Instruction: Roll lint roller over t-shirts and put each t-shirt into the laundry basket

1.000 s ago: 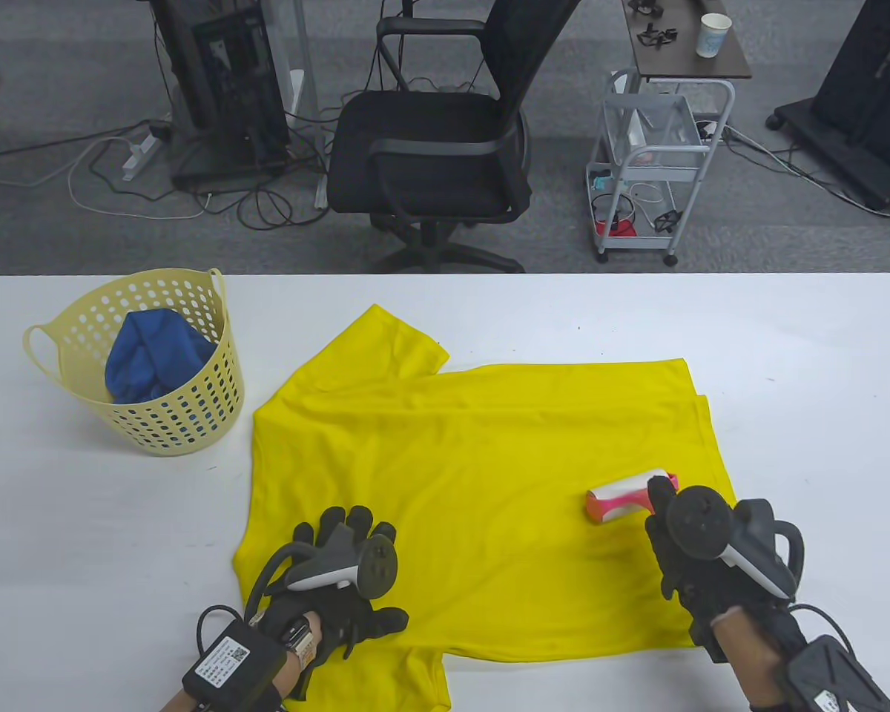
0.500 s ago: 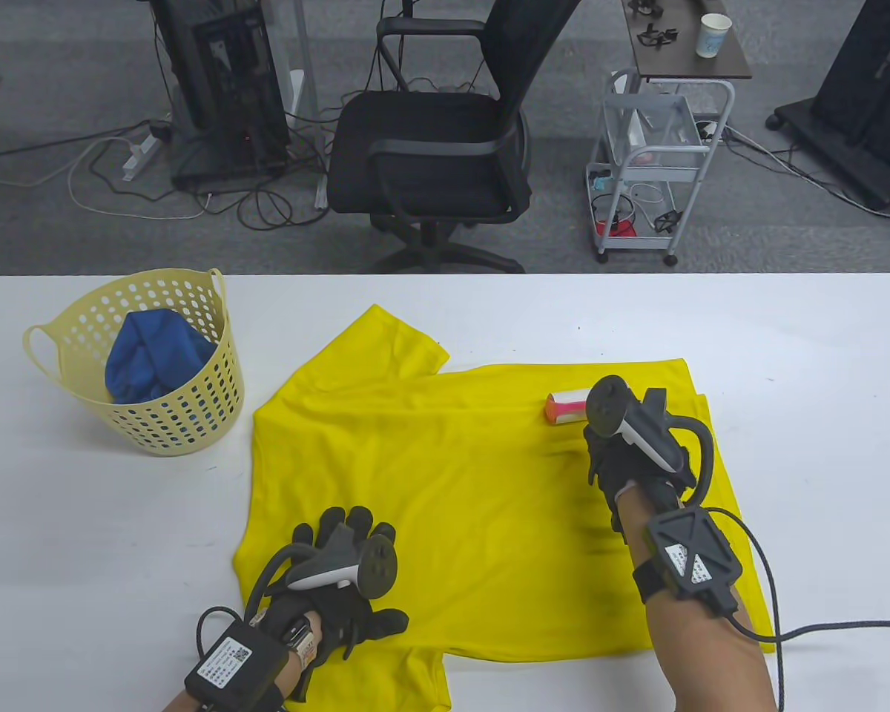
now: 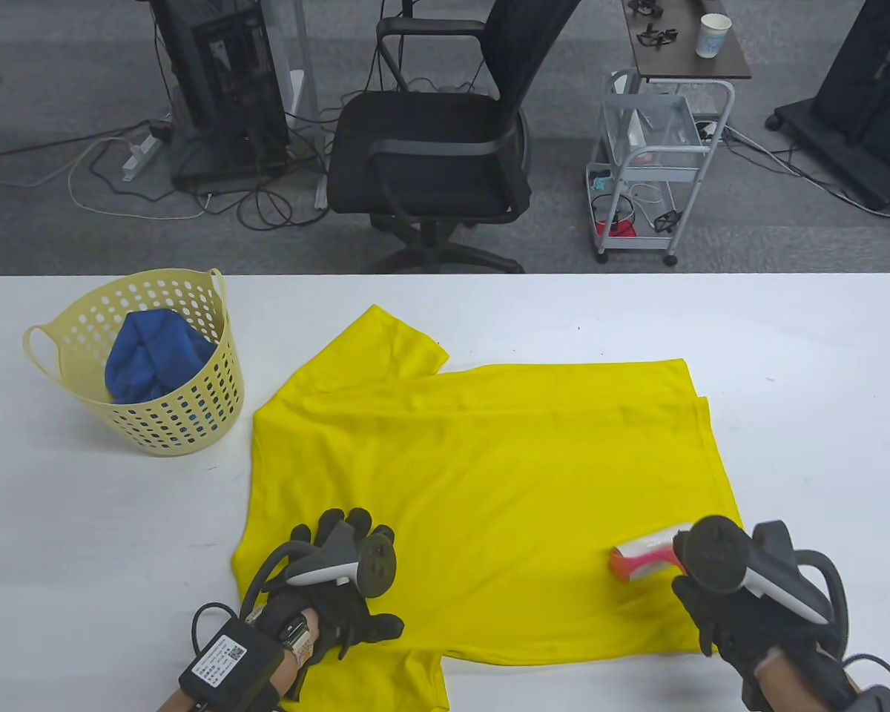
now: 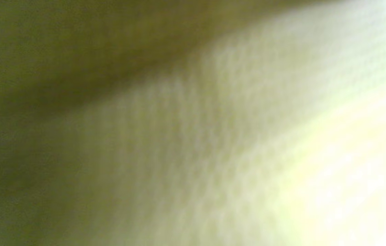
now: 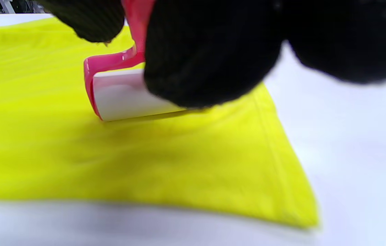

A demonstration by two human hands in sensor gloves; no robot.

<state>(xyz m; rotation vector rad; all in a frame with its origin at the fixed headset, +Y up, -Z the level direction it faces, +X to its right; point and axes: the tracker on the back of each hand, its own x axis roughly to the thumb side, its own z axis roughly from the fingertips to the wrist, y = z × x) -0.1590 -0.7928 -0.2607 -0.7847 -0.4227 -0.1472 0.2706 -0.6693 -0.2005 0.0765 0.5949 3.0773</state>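
My left hand (image 3: 341, 586) flat with fingers spread on the yellow t-shirt (image 3: 482, 482) laid out on the white bench (image 3: 801, 348), my right hand (image 3: 734, 615) curled round the lint roller (image 3: 641, 558) on the shirt's near right corner, blue t-shirt (image 3: 152, 356) in the laundry basket (image 3: 193, 426) far left

The t-shirt (image 3: 482, 489) lies spread at the surface's (image 3: 808, 356) centre. The laundry basket (image 3: 156, 363) stands at its ten o'clock, apart. The lint roller (image 3: 649, 556) rests on the shirt at four o'clock.
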